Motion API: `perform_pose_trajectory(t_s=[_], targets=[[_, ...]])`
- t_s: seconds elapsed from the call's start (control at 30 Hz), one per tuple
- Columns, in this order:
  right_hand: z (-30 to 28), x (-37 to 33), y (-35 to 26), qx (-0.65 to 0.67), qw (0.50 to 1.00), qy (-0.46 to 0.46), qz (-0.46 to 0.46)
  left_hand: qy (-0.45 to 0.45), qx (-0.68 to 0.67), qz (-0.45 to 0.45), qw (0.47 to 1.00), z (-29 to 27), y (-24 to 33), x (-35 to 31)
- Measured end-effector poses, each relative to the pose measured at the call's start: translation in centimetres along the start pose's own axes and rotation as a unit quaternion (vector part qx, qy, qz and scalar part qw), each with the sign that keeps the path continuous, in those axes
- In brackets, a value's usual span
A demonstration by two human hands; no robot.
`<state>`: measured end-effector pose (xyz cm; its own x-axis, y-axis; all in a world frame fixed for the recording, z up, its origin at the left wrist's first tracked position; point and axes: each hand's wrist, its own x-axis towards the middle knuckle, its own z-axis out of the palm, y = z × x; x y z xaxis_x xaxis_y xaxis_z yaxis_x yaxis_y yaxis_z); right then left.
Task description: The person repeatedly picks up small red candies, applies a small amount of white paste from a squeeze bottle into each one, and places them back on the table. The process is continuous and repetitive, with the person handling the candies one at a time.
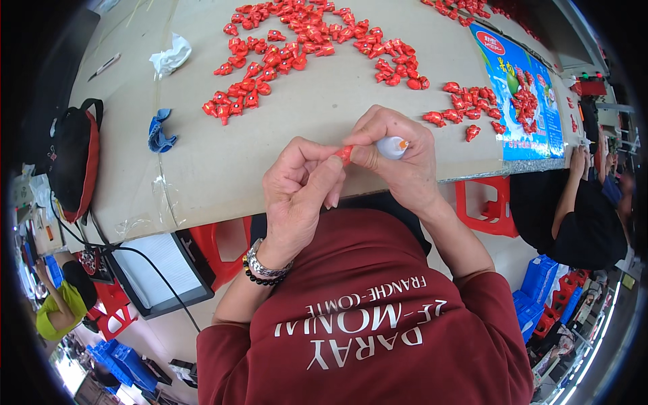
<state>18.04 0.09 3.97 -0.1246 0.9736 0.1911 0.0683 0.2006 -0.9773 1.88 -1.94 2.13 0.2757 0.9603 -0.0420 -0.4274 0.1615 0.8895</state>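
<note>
A small red plastic piece [345, 154] is pinched between the thumbs and fingertips of both hands, just above the near edge of the table. My left hand [302, 177] grips it from the left, a metal watch and dark beads on the wrist. My right hand [403, 162] holds its other side and also keeps a small white bottle [390, 147] with an orange tip tucked in the palm. Much of the red piece is covered by fingers. Beyond my hands lie many similar red pieces [290, 54] in a loose heap, and a smaller group [466, 102] sits to the right.
A blue printed sheet [495, 74] with red pieces on it covers the table's right part. At left are crumpled white tissue [171, 55], a blue scrap [160, 131], a knife [104, 66] and a black-and-red bag [73, 162]. Another person [570, 216] sits at right. Red stools [487, 208] stand below.
</note>
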Motion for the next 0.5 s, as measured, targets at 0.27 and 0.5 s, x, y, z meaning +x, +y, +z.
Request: perform_pose_trajectory(t_s=[0.27, 0.5], targets=[[-1.4, 0.0, -0.7, -0.017, 0.999, 0.028, 0.027, -0.017, 0.033, -0.022, 0.999, 0.9, 0.2, 0.7], [-7.2, -0.5, -0.4, -0.240, 0.961, 0.135, 0.004, -0.020, 0.454, 0.015, 0.891, -0.3, 2.7, 3.0]])
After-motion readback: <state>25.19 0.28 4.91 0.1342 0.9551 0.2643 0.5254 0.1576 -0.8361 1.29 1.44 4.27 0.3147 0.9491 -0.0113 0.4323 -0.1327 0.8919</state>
